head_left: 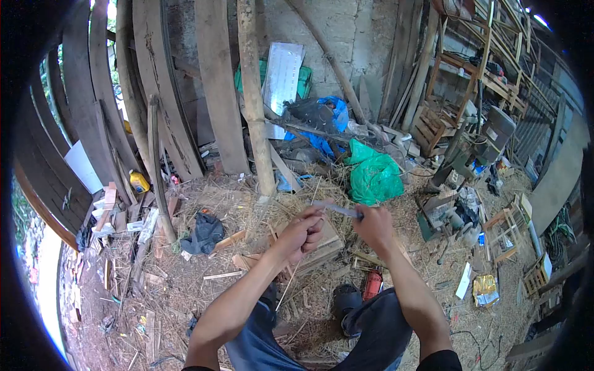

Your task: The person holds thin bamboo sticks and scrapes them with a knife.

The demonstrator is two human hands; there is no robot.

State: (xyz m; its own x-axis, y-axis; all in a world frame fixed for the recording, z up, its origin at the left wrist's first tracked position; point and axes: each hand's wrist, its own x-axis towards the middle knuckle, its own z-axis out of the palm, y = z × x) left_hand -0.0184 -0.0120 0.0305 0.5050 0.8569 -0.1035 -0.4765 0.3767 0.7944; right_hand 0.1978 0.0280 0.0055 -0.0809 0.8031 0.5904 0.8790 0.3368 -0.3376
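My left hand (301, 235) is closed around a thin pale stick (289, 285), which runs from above my fingers down toward the ground between my feet. My right hand (375, 226) grips a knife by its dark handle. The knife's blade (340, 209) points left and reaches to the fingertips of my left hand; whether it touches the stick I cannot tell. Both hands are held out over my knees, above a wooden block (322, 250) on the ground. A red object (372, 285) lies beside my right foot.
Straw and wood scraps litter the dirt floor. Ahead stand a wooden post (252, 105) and a green plastic bag (374, 176). A black plastic bag (205, 234) and a yellow bottle (139, 181) lie to the left. At right are a small wooden frame (504, 232) and a gold packet (486, 289).
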